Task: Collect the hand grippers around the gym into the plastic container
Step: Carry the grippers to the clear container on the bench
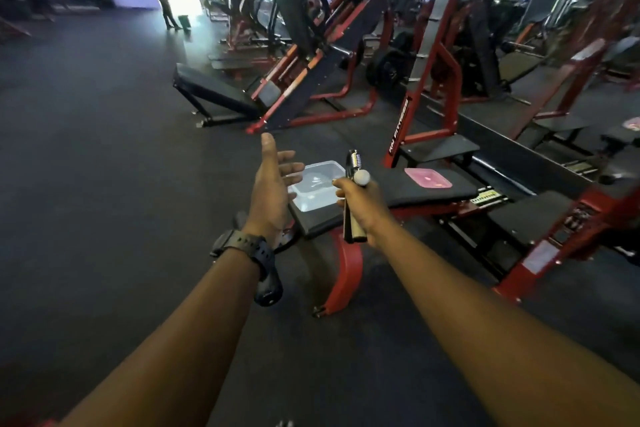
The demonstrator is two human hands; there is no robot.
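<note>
From the head camera, the person's right hand [360, 210] is curled round a hand gripper with a chrome coil spring, a round white knob and tan-and-black handles [354, 191]. The fingers wrap both handles, which lie pressed together; the handle ends stick out below the heel of the hand and the spring stands up above the thumb. How hard the handles are squeezed cannot be told.

Just left of that grip, and slightly beyond it, sits the clear rectangular plastic container [317, 189], open-topped, on the near end of a black padded bench with a red steel frame [412, 189]. The gripped tool hangs at the container's right edge, above the bench pad rather than inside the container. Whether anything lies in the container cannot be made out through the glare on its floor.

The left hand [272, 184] is open on the far side of the container from the grip, palm turned towards it, fingers straight and spread, holding nothing; its fingertips overlap the container's left rim in this view, and contact cannot be judged. A black wristwatch [247, 248] sits on that wrist.

To the right of the grip, further along the same pad, lies a pink translucent rectangular lid [428, 178]. Beyond the grip stand red-and-black weight machines [311, 55] on dark rubber flooring [104, 149].
</note>
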